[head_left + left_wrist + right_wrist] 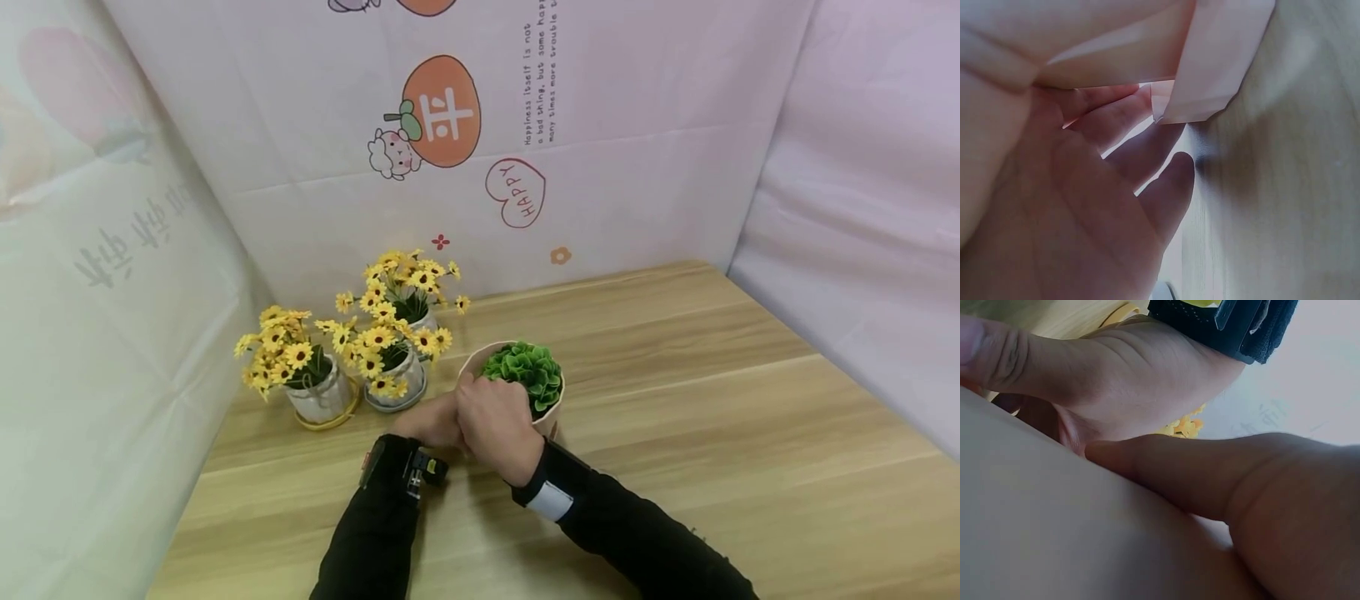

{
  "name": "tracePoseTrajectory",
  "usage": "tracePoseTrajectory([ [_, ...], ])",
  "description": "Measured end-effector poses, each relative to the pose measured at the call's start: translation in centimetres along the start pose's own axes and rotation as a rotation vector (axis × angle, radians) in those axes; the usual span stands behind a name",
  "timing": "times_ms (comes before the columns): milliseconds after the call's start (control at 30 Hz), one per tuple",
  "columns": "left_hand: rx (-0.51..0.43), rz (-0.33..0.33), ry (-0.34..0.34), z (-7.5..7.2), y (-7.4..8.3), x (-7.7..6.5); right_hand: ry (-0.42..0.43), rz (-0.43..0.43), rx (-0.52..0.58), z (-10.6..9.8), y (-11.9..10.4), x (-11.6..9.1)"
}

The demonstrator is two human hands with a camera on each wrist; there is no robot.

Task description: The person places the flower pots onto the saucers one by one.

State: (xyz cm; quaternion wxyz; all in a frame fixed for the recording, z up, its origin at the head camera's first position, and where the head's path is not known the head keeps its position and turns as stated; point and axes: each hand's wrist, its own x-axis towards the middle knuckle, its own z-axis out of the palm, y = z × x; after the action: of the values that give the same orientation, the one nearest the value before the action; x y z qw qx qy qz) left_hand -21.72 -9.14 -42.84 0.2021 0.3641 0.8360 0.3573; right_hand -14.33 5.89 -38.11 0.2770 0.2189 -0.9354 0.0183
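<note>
A pale pink flowerpot (473, 360) with a leafy green plant (531, 373) stands on the table, just right of the middle. My right hand (497, 421) grips its near left rim, the knuckles up beside the leaves. In the right wrist view, the thumb (1154, 469) lies along the pale pot wall. Beneath and left of it, my left hand (435, 419) holds the pot's lower side. Its fingers (1172, 187) bend round behind a pink edge of the pot (1219, 62), the lowest one close over the tabletop. Some left fingertips are hidden behind the pot.
Left of the hands stand three pots of yellow flowers: a left one (321, 398), a middle one (401, 379) and a back one (427, 319). A printed cloth (637, 150) hangs behind the wooden table (712, 400), with more cloth on both sides.
</note>
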Motion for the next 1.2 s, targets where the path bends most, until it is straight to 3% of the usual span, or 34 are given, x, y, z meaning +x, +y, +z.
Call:
tracePoseTrajectory([
  [367,-0.057,0.053,-0.012,0.1,-0.4,-0.3,-0.076,0.023,0.121,-1.9,0.8,0.3],
  [500,-0.033,-0.012,-0.022,0.3,-0.3,-0.1,-0.076,0.054,0.225,-3.3,1.9,0.7],
  [600,-0.031,-0.073,-0.014,0.4,-0.2,0.1,-0.130,0.103,0.285,-4.4,3.0,1.2],
  [833,-0.060,-0.137,0.040,0.5,0.1,0.1,-0.229,0.213,0.414,-5.6,7.3,2.7],
  [1033,-0.095,-0.129,0.063,0.5,0.2,0.2,-0.342,0.333,0.459,-5.7,12.1,3.2],
  [1200,-0.115,-0.112,0.065,0.5,-0.2,0.3,-0.391,0.302,0.544,-4.7,15.7,3.4],
])
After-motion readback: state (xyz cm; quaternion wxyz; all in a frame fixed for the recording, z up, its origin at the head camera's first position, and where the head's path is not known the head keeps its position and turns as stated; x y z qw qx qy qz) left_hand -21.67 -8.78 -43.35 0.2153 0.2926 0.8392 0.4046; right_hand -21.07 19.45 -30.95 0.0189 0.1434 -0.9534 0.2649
